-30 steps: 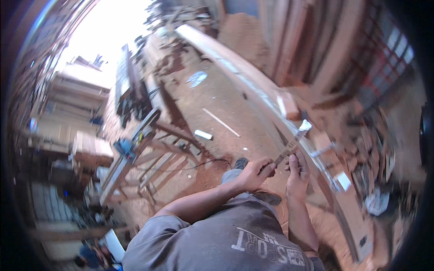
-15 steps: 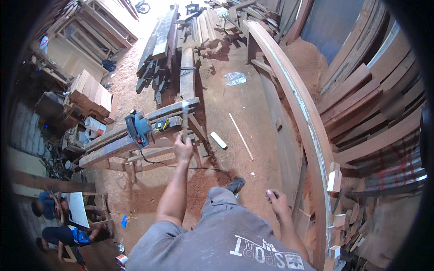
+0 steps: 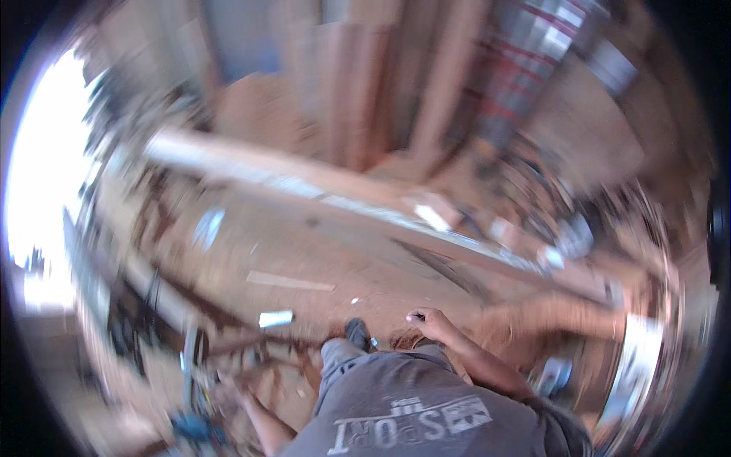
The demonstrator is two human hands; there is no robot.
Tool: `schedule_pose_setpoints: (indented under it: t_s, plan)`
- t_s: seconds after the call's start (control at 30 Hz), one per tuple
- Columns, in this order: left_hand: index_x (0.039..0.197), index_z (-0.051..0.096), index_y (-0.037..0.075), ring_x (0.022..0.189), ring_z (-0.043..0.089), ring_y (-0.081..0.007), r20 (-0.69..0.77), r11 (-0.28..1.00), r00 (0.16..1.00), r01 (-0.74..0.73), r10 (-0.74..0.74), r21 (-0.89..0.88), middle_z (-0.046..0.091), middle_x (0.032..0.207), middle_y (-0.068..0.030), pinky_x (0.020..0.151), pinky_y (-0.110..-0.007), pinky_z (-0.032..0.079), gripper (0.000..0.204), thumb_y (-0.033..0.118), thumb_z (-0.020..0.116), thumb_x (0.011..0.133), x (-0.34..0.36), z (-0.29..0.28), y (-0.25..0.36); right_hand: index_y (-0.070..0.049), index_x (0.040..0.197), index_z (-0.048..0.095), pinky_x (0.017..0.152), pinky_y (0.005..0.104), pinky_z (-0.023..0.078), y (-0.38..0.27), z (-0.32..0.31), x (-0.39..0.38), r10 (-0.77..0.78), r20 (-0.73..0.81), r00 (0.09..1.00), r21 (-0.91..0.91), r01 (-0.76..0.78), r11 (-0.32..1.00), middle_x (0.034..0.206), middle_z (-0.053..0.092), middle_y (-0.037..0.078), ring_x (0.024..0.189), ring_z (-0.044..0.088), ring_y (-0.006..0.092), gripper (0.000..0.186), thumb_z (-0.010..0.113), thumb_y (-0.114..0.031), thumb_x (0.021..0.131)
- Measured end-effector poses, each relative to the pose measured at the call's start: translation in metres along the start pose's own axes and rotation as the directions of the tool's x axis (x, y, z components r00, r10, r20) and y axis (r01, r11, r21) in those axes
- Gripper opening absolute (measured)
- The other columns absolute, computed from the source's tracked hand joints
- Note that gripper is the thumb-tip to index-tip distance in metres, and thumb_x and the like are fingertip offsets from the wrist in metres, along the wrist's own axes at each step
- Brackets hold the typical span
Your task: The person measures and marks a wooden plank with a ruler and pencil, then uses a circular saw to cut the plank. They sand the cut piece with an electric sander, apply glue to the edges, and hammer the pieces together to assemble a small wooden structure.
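Observation:
My left hand (image 3: 228, 392) is low at the left, over the end of the wooden bench (image 3: 190, 362). Motion blur smears its fingers, so whatever they hold cannot be made out. A blue power planer (image 3: 196, 428) rests close by on the bench. In front of my body, my right hand (image 3: 432, 324) is closed, its fingertips pinched around something small and dark. Beyond it runs a long curved wooden beam (image 3: 335, 179) with a pale strip along its length. Small wood blocks (image 3: 435, 216) sit along its right part.
On the dusty floor lie a white block (image 3: 276, 318), a thin wood strip (image 3: 289, 282) and a clear plastic bag (image 3: 207, 228). Tall boards (image 3: 358, 91) lean behind the beam, near a sawdust heap (image 3: 259, 107). Stacked timber (image 3: 126, 327) stands at the left.
My view has swung to the right, so the curved beam now crosses ahead of me. My left hand, earlier raised with a pale-tipped stick-like tool, is now low by the bench. My right hand stays pinched.

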State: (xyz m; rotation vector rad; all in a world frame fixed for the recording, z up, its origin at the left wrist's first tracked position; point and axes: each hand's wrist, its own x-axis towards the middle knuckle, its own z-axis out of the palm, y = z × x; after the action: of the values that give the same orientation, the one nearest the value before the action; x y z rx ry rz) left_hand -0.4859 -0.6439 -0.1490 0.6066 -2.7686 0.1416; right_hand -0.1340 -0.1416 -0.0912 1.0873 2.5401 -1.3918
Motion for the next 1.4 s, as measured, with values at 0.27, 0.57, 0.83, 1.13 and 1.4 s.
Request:
schedule_pose_setpoints:
  t_s: [0.27, 0.57, 0.83, 1.13, 1.4]
  plan:
    - [0.119, 0.062, 0.004, 0.115, 0.053, -0.0403, -0.615, -0.291, 0.259, -0.704, 0.744, -0.648, 0.056, 0.115, -0.0191, 0.096, -0.058, 0.045, 0.031, 0.022, 0.076, 0.098, -0.162, -0.209, 0.284, -0.002, 0.109, 0.077, 0.084, 0.0418, 0.058, 0.07, -0.051, -0.175, 0.539, -0.505, 0.674, 0.364, -0.4, 0.841, 0.096, 0.078, 0.017, 0.092, 0.076, 0.0285, 0.035, 0.068, -0.035, 0.103]
    - [0.113, 0.063, 0.002, 0.106, 0.058, -0.0359, -0.876, -0.902, -0.258, 0.033, 0.408, -0.43, 0.06, 0.113, -0.0177, 0.09, -0.049, 0.05, 0.026, 0.01, 0.078, 0.093, -0.4, -0.37, 0.373, 0.002, 0.122, 0.069, 0.081, 0.034, 0.059, 0.187, -0.009, -0.394, 0.852, -0.504, -0.144, 0.801, 0.292, 0.523, 0.105, 0.077, 0.012, 0.089, 0.074, 0.0202, 0.027, 0.062, -0.018, 0.105]
    - [0.112, 0.069, 0.01, 0.093, 0.065, -0.034, -0.823, -0.85, -0.528, 0.318, 0.21, -0.421, 0.067, 0.102, -0.0138, 0.084, -0.046, 0.051, 0.028, 0.013, 0.083, 0.088, -0.619, -0.402, 0.327, -0.005, 0.12, 0.071, 0.069, 0.0292, 0.053, 0.324, -0.087, -0.511, 0.905, -0.276, -0.325, 0.704, 0.572, 0.42, 0.098, 0.075, 0.005, 0.077, 0.068, 0.0133, 0.024, 0.059, -0.013, 0.101]
    - [0.113, 0.075, 0.005, 0.1, 0.071, -0.0339, -0.09, -0.653, -0.903, -0.232, 0.419, -0.721, 0.074, 0.105, -0.0165, 0.091, -0.044, 0.056, 0.033, 0.029, 0.082, 0.091, -0.737, -0.32, 0.316, -0.009, 0.087, 0.072, 0.059, 0.037, 0.04, 0.553, -0.194, -0.57, 0.726, -0.5, -0.472, 0.816, 0.025, 0.578, 0.069, 0.056, 0.004, 0.064, 0.053, 0.0171, 0.035, 0.053, -0.037, 0.098]
    - [0.114, 0.076, 0.001, 0.103, 0.076, -0.0321, 0.258, -0.359, -0.802, -0.495, 0.538, -0.791, 0.078, 0.108, -0.021, 0.093, -0.041, 0.059, 0.037, 0.028, 0.081, 0.09, -0.756, -0.211, 0.352, -0.001, 0.089, 0.065, 0.057, 0.0439, 0.043, 0.62, -0.262, -0.608, 0.567, -0.642, -0.516, 0.733, -0.197, 0.651, 0.07, 0.055, 0.011, 0.061, 0.055, 0.024, 0.044, 0.048, -0.038, 0.106]
